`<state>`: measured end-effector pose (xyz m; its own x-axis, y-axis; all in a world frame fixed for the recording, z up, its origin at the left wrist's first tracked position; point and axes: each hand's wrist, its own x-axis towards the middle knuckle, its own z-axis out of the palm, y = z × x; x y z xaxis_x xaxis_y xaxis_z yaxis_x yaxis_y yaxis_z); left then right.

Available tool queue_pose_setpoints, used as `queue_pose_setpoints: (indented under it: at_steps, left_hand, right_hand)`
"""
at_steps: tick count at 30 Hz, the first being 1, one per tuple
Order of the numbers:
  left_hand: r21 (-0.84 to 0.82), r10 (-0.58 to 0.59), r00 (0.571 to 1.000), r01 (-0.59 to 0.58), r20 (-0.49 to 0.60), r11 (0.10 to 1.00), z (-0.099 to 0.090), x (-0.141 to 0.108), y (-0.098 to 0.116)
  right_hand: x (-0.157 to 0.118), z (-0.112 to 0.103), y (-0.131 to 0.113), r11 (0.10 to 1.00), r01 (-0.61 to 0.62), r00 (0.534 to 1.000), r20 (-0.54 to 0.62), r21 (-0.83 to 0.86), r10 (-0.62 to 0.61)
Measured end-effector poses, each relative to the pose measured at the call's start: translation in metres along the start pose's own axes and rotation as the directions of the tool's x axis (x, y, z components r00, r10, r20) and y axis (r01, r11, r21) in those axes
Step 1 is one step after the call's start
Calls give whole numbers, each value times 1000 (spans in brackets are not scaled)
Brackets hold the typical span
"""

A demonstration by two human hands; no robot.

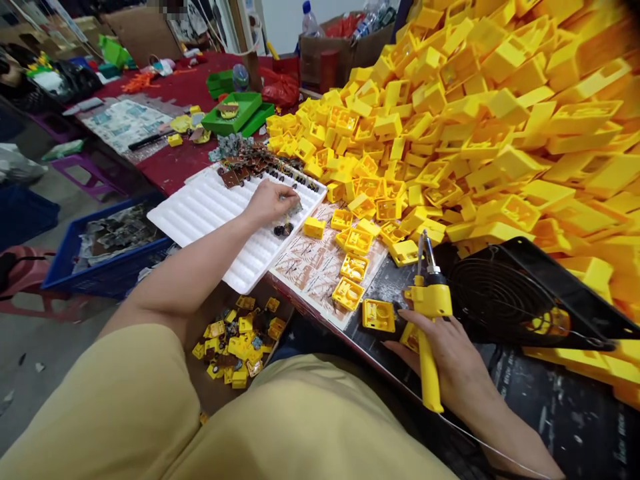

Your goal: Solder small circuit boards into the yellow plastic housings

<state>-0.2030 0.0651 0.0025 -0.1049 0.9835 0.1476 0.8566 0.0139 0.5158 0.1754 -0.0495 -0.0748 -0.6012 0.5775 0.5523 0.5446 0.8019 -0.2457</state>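
The left hand (pixel 270 203) pinched a small greyish part (pixel 295 209) at the edge of a ribbed white plastic tray (pixel 200 213), while the right hand (pixel 443 360) clamped around a yellow soldering gun (pixel 427 300), just beside a yellow plastic housing (pixel 379 315) on a dark mat (pixel 565 407).

Left hand (pixel 270 203), right hand (pixel 440 353), both curled

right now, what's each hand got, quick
left hand: closed in a pinch above the white plastic tray, anything held too small to tell
right hand: closed, holding the yellow-handled soldering iron
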Motion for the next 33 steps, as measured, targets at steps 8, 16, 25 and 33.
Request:
queue_pose_setpoints:
  at_steps: [8, 16, 25, 33]
  left_hand:
    - [-600, -1, 996, -56, -94, 798, -39, 18, 48]
    - [-598, 171, 980, -77, 103, 798, -20, 15, 102]
    - [-153, 452, 762, -434, 463, 888, 36, -59, 85]
    - [-241, 408, 790, -331, 458, 912, 39, -64, 63]
  right_hand:
    - [30, 7, -8, 995, 58, 993, 98, 81, -66]
    - [22, 3, -16, 990, -136, 988, 67, -29, 138]
    - [21, -3, -18, 988, -144, 987, 78, 62, 139]
    - [60, 29, -38, 986, -158, 984, 97, 57, 152]
